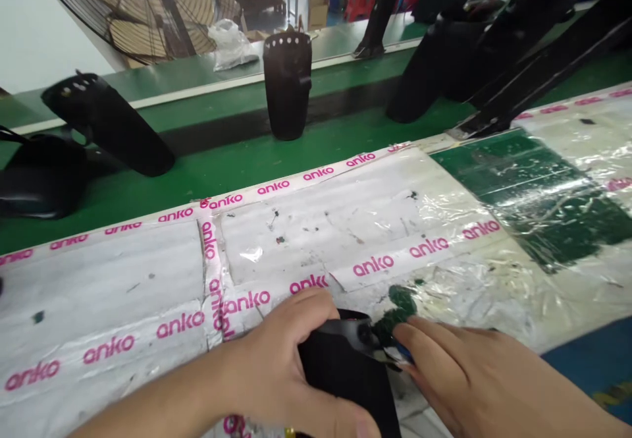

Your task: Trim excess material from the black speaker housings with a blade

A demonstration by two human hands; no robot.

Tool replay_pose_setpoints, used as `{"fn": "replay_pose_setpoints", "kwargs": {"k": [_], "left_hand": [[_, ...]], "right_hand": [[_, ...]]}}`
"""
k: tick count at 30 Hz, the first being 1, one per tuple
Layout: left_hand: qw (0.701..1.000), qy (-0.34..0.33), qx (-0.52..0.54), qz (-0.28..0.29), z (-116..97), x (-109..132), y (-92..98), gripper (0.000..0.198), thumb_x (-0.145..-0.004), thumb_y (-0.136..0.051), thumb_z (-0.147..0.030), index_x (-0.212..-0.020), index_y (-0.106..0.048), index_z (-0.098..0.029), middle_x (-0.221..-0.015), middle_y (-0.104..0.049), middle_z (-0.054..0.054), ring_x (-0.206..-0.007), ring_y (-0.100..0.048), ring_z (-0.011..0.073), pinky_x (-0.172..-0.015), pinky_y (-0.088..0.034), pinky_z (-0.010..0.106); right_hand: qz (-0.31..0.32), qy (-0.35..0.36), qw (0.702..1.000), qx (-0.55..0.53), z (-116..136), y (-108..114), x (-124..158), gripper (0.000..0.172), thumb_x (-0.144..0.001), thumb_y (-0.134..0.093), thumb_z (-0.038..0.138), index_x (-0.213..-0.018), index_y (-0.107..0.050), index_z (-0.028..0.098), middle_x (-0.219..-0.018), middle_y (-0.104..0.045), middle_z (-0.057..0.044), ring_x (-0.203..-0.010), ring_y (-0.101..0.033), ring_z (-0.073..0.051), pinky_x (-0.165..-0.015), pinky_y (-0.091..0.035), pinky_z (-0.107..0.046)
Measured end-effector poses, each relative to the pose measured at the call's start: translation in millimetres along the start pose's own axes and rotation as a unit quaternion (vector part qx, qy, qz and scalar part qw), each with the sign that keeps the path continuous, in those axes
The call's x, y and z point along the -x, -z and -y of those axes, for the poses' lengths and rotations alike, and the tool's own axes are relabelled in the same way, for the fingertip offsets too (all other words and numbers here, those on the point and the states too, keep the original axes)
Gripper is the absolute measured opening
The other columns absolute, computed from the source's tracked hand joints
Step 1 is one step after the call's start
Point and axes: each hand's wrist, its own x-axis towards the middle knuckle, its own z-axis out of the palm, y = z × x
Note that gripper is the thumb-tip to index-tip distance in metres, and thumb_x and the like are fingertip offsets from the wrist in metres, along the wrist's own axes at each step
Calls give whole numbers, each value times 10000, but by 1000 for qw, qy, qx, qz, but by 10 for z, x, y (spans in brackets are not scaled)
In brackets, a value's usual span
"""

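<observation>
My left hand (276, 365) clasps the black, smooth plastic housing (345, 372) at the near table edge, my right hand (469, 372) lies loose beside it; it seems stiff, light, best held around its body.

The left hand (281, 365) comes in from seven o'clock, forearm bare, palm down, fingers curled and closed in a grip, with the thumb tucked low toward five o'clock and knuckles raised. The right hand (464, 372) enters from four o'clock, flatter, palm down, fingers stretched together and pointing toward ten o'clock. The two hands lie near each other, fingertips almost meeting.
</observation>
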Motion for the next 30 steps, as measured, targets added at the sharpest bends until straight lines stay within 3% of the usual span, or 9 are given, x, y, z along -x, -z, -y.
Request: {"fn": "replay_pose_setpoints", "kwargs": {"k": [2,6,9,11,13,16,21,24,30], "left_hand": [[999,34,27,-4,-13,22,2,713,-558,-1172,-516,-878,-628,-183,-899,-601,16,-783,-514,143,-627,-388,232],[999,23,22,-20,-17,53,-4,619,-674,-1110,-491,-931,-632,-193,-858,-588,6,-764,-484,133,-627,-375,223],[999,4,5,-32,5,55,-6,655,-655,-1113,-527,-895,-605,-192,-813,-526,-2,-742,-425,126,-597,-309,219],[999,-10,-2,-38,30,48,3,660,-624,-1123,-501,-866,-594,-188,-806,-517,0,-748,-409,127,-595,-289,219],[999,-19,-5,-33,62,38,21,668,-577,-1141,-460,-841,-593,-184,-795,-530,-1,-740,-414,125,-587,-288,216],[999,-26,-9,-28,115,28,53,732,-488,-1178,-462,-823,-589,-184,-786,-547,-2,-727,-431,126,-570,-310,210],[998,-54,-31,-32,163,20,81,784,-461,-1191,-563,-842,-624,-179,-793,-545,4,-729,-425,127,-565,-323,204],[995,-81,-48,-28,175,14,90,782,-507,-1182,-601,-863,-629,-178,-784,-573,3,-705,-444,120,-567,-333,203],[986,-130,-94,-39,243,19,115,771,-584,-1144,-689,-918,-669,-182,-834,-633,12,-741,-513,134,-625,-413,213]], "right_hand": [[-3,8,1000,-12,-8,7,-34,246,-1096,-631,288,-1277,-612,122,-944,-594,-114,-844,-553,-214,-709,-396,-261],[-31,12,999,-18,-49,27,-138,176,-1048,-600,191,-1205,-541,139,-934,-574,-88,-778,-512,-194,-678,-312,-279],[-54,32,998,-29,-102,110,-178,286,-900,-476,59,-1158,-447,178,-915,-535,-37,-692,-475,-195,-636,-232,-357],[-92,12,995,-34,-135,197,-135,367,-872,-432,35,-1206,-469,183,-962,-568,-32,-710,-496,-200,-659,-265,-397],[-132,-34,990,-15,-147,256,-40,358,-987,-434,35,-1300,-545,170,-1103,-647,-52,-853,-582,-190,-746,-378,-399],[-126,-69,990,-3,-88,188,95,345,-1076,-432,23,-1351,-589,159,-1240,-683,-59,-1053,-645,-192,-871,-460,-390],[-168,-78,980,-67,115,-103,7,509,-954,-372,-35,-1354,-579,202,-1158,-702,17,-992,-620,-202,-832,-375,-381],[-167,-70,982,-54,152,-85,-138,504,-872,-384,-21,-1297,-550,193,-1066,-690,33,-907,-626,-181,-798,-384,-359],[-165,-66,982,-68,116,-16,-189,374,-910,-397,10,-1218,-507,190,-1014,-680,44,-843,-645,-156,-723,-391,-359]]}}
